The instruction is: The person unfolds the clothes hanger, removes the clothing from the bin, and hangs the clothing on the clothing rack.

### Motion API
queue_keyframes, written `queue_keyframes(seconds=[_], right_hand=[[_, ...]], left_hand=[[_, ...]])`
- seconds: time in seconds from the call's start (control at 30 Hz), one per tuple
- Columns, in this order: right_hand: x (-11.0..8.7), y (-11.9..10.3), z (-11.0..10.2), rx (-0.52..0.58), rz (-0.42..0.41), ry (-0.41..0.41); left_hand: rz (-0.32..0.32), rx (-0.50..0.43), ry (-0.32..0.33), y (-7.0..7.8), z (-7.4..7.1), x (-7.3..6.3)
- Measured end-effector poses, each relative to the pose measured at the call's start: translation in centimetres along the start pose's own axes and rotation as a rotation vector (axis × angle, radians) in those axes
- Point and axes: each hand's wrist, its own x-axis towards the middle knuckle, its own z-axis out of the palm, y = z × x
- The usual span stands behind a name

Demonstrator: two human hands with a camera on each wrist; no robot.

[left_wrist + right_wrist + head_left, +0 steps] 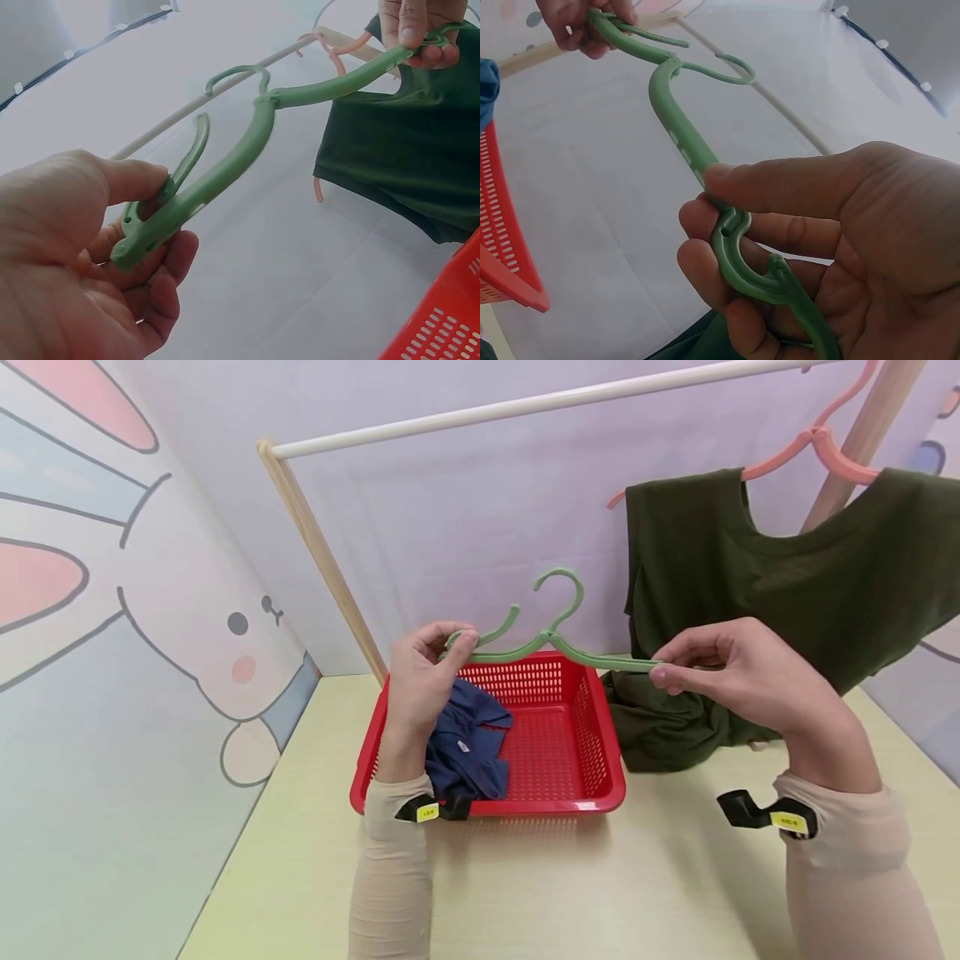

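A light green folding hanger (pixel 525 651) is held up level over the red basket, its hook pointing upward. My left hand (pixel 422 681) pinches its left end between thumb and fingers, where a slim folding piece (pixel 192 154) tilts up from the arm. At the opposite end my right hand (pixel 757 664) grips the tip, and in the right wrist view a curved end piece (pixel 742 279) runs down across the fingers. No garment is on this hanger. Below it, the red basket (pixel 611 777) has a crumpled navy blue garment (pixel 468 747) on its left side.
A white rail (pixel 480 412) on wooden posts crosses the back. From the right part hangs a dark green sleeveless top (pixel 697 552) on a coral hanger (pixel 787 454), its lower part bunched on the pale tabletop (pixel 570 893). A rabbit-printed wall (pixel 180 585) stands left.
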Motion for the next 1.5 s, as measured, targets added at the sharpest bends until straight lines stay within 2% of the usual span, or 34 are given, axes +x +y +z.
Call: queue_keyframes(seconds=[0.2,0.47,0.7,0.97,1.17,1.5], right_hand=[[0.0,0.1,0.0,0.000,0.000,-0.004],[-0.2,0.5,-0.7,-0.031,-0.004,0.035],[-0.5,1.0,-1.3,-0.037,0.020,0.052],[-0.8,1.0,-1.7,0.009,0.012,0.074],[-0.8,1.1,-1.9,0.036,0.010,0.123],[-1.0,1.2,-2.3,0.155,0.018,0.181]], left_hand=[[-0.007,-0.042,0.033,0.2,-0.7,0.0],[-0.006,-0.025,0.117,0.5,-2.1,0.2],[-0.037,-0.044,0.138,0.6,-3.0,0.1],[-0.029,-0.045,0.119,0.7,-3.1,0.0],[-0.028,-0.044,0.100,0.7,-3.2,0.0],[-0.026,-0.085,0.075,0.8,-3.4,0.0]])
